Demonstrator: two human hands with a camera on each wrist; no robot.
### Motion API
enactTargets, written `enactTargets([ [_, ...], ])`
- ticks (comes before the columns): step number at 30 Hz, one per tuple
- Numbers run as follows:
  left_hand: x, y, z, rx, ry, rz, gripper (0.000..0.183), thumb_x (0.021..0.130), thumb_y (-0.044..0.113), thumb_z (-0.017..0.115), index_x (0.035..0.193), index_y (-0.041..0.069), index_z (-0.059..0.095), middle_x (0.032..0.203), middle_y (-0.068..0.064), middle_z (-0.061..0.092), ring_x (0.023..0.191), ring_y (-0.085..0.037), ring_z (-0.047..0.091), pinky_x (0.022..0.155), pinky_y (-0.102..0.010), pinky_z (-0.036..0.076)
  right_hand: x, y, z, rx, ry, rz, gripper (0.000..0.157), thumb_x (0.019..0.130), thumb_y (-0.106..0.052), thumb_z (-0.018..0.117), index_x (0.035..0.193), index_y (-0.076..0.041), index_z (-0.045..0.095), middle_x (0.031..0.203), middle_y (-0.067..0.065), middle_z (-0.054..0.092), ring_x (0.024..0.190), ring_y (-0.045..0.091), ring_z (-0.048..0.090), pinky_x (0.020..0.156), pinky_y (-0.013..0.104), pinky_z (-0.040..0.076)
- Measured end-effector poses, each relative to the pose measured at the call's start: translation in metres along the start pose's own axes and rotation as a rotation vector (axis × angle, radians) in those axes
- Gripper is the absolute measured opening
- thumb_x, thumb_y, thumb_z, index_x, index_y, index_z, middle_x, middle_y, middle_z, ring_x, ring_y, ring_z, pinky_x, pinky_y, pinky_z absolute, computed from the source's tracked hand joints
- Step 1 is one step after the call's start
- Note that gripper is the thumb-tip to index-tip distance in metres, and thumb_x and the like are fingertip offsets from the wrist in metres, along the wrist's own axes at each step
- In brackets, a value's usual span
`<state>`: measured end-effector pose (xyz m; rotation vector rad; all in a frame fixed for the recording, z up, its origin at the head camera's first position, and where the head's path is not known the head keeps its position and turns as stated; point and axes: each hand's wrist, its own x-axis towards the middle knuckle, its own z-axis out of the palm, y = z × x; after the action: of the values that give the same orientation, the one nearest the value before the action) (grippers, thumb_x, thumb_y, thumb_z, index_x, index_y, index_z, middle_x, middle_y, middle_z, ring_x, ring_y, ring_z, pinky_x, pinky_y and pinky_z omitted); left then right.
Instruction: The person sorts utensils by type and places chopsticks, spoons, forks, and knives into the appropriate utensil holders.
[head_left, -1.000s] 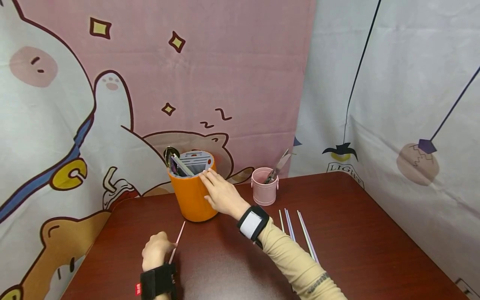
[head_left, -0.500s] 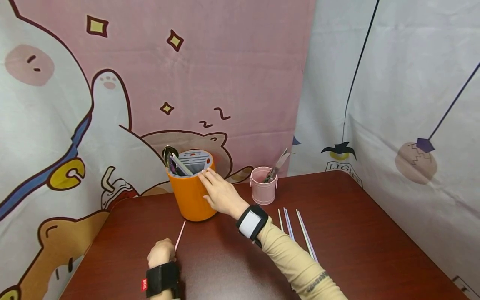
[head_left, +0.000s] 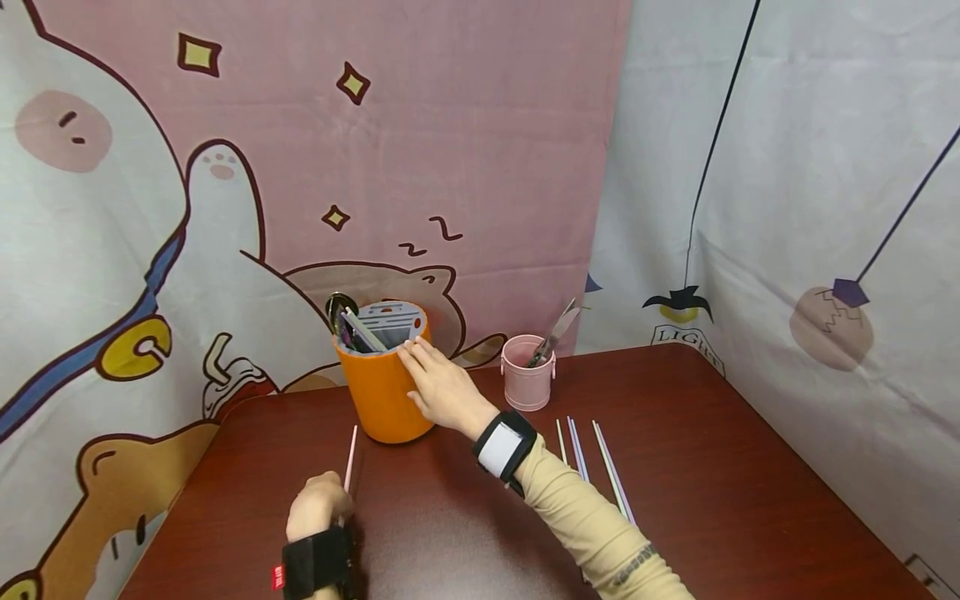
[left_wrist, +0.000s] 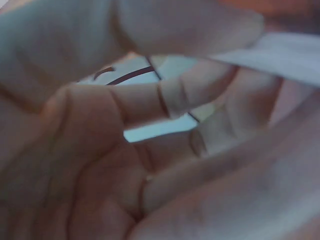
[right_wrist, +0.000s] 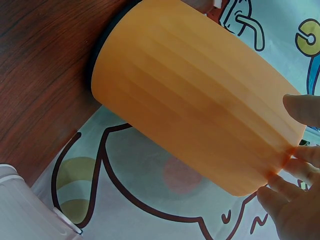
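My left hand (head_left: 318, 505) pinches a thin pink stick (head_left: 350, 458) low over the front left of the table; the stick points away from me. In the left wrist view a pale, blurred length of the stick (left_wrist: 285, 55) lies between thumb and fingers. Straight fingers of my right hand (head_left: 448, 390) rest on the rim of an upright orange holder (head_left: 386, 398), with the thumb apart from its side. Several items stand in the holder, among them a pale stick-like piece (head_left: 366, 332) and a dark round-handled thing (head_left: 341, 307). The right wrist view shows the holder's ribbed side (right_wrist: 190, 95).
A small pink bucket (head_left: 527, 385) with scissors-like metal blades (head_left: 553, 337) stands right of the holder. Several thin pastel sticks (head_left: 615, 471) lie on the brown table (head_left: 720, 467), partly behind my right forearm. Printed cloth (head_left: 480, 167) hangs along the back and sides.
The pink stick's far end has shifted left and farther from me, and the stick points more straight ahead. My left hand has moved only slightly. The right hand stays on the holder.
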<state>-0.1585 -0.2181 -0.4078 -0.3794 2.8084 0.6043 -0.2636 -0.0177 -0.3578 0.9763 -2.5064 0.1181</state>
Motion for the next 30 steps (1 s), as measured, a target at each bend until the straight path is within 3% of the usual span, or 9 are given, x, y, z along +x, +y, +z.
enactTargets([
  [5,-0.007,0.005,-0.012,-0.040,0.068,0.034,0.010,0.073,0.006,0.065,0.074,-0.003,0.061,0.068,-0.012,0.058,0.062,-0.027,0.055,0.053,-0.037,0.046,0.000,0.000,0.001,0.002,0.008,-0.003,0.068,0.091,-0.032,0.062,0.147,-0.010,0.033,0.151,0.006,0.038,0.144,0.020,0.031,0.111,0.029,0.036],
  [15,-0.024,0.012,-0.030,-0.067,0.319,0.139,0.011,0.077,0.004,0.062,0.078,-0.001,0.053,0.070,-0.019,0.060,0.059,-0.033,0.057,0.053,-0.045,0.046,0.000,0.000,0.000,-0.030,-0.007,-0.003,0.067,0.092,-0.035,0.060,0.148,-0.010,0.032,0.152,0.005,0.037,0.144,0.019,0.030,0.113,0.028,0.033],
  [25,-0.039,0.022,-0.035,-0.140,0.638,0.243,0.007,0.079,0.001,0.061,0.085,-0.002,0.058,0.072,-0.019,0.060,0.059,-0.033,0.054,0.056,-0.048,0.048,-0.001,-0.001,0.000,-0.005,-0.012,0.004,0.068,0.092,-0.034,0.061,0.148,-0.010,0.032,0.152,0.005,0.036,0.144,0.020,0.030,0.112,0.028,0.035],
  [30,-0.040,0.028,-0.036,-0.198,0.775,0.285,0.010,0.080,0.001,0.064,0.088,-0.001,0.059,0.074,-0.017,0.059,0.058,-0.030,0.054,0.053,-0.044,0.045,-0.001,-0.001,0.000,0.000,-0.006,0.006,0.068,0.091,-0.034,0.061,0.148,-0.010,0.032,0.152,0.005,0.036,0.144,0.020,0.030,0.112,0.029,0.036],
])
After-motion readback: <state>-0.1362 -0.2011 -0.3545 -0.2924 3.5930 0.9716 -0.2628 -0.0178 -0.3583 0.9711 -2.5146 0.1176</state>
